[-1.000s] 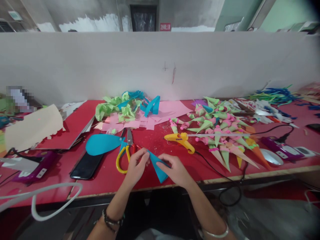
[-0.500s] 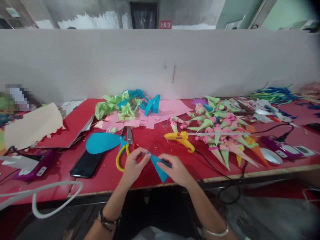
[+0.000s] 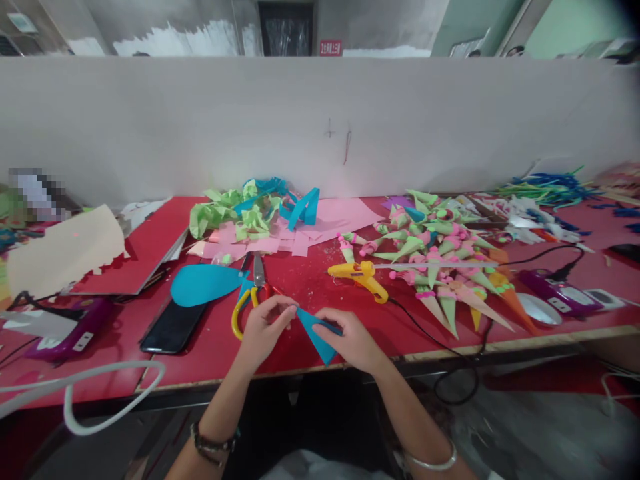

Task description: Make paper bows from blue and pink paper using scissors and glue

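Note:
A blue paper cone (image 3: 319, 340) is between my hands, over the red table's front edge, its narrow tip pointing up and left. My right hand (image 3: 347, 335) is closed round its wider end, thumb on top. My left hand (image 3: 267, 327) pinches at the tip, thumb against fingers. Just left of it lie yellow-handled scissors (image 3: 242, 310), blades pointing away. A blue paper piece with a rounded end (image 3: 205, 285) rests partly on a black phone (image 3: 173, 328). Beyond my right hand, a yellow glue gun (image 3: 361, 275) lies on its side with a clear glue stick in its back.
Many decorated paper cones (image 3: 440, 250) are heaped at the right. Crumpled green paper (image 3: 215, 217) and pink sheets (image 3: 345, 217) lie at the back. Purple power strips (image 3: 557, 293) stand at both sides. The glue gun's black cord (image 3: 425, 327) hangs over the front edge. A pale partition (image 3: 225, 127) rises behind.
My left hand has shifted slightly at the cone's tip, and more of the tip shows. My right hand keeps its hold. The whole view has moved a little.

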Demonstrator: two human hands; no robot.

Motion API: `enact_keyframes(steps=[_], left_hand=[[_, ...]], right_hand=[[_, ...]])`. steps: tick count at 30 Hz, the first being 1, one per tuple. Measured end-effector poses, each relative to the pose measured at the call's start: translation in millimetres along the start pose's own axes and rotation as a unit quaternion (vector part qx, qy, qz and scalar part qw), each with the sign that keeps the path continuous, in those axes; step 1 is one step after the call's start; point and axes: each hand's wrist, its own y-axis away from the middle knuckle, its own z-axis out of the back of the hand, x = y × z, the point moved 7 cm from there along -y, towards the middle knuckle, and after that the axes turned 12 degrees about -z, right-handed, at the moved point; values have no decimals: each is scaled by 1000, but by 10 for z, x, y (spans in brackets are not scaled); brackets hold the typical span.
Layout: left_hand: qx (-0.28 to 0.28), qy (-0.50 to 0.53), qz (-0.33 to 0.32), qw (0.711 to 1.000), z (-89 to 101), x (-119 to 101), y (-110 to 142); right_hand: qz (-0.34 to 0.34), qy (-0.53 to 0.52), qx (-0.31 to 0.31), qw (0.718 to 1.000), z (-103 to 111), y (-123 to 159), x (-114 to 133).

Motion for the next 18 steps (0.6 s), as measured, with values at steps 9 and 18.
enact_keyframes(steps=[9,18], left_hand=[[-77,38,0,996,98,-47,-25],[-73,27,43,996,163,78,-22]], right_hand=[[14,10,-11,1000,20,20,11],[13,-3,-29,999,39,9,-10]])
